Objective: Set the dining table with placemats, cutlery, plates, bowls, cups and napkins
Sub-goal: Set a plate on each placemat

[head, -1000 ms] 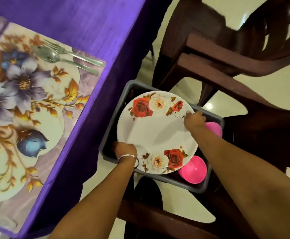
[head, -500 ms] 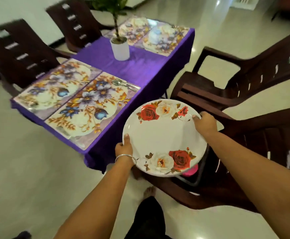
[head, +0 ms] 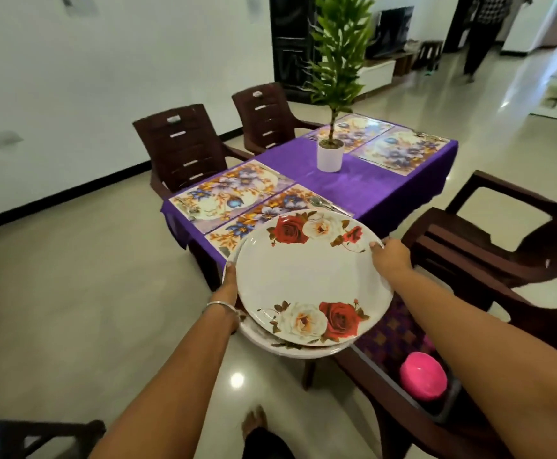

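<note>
I hold a stack of white plates [head: 307, 276] printed with red and cream roses, in the air just short of the table's near corner. My left hand [head: 229, 286] grips the stack's left rim, and my right hand [head: 390, 256] grips the far right rim. The table wears a purple cloth [head: 353, 183] with several floral placemats; the nearest placemat [head: 264, 213] lies partly behind the plates. A spoon and fork [head: 320, 203] lie on its far edge. A pink bowl [head: 422, 376] sits in a grey bin [head: 449, 412] on the chair at my right.
A potted plant [head: 330, 154] stands mid-table. Dark brown chairs [head: 177, 150] ring the table, with two more at my right [head: 502, 240]. Someone [head: 482, 31] walks in the far background. Glossy floor spreads to the left.
The stack of plates has come up out of the grey bin and moved toward the table. My view lifted from the bin to the whole table; both hands keep their grip.
</note>
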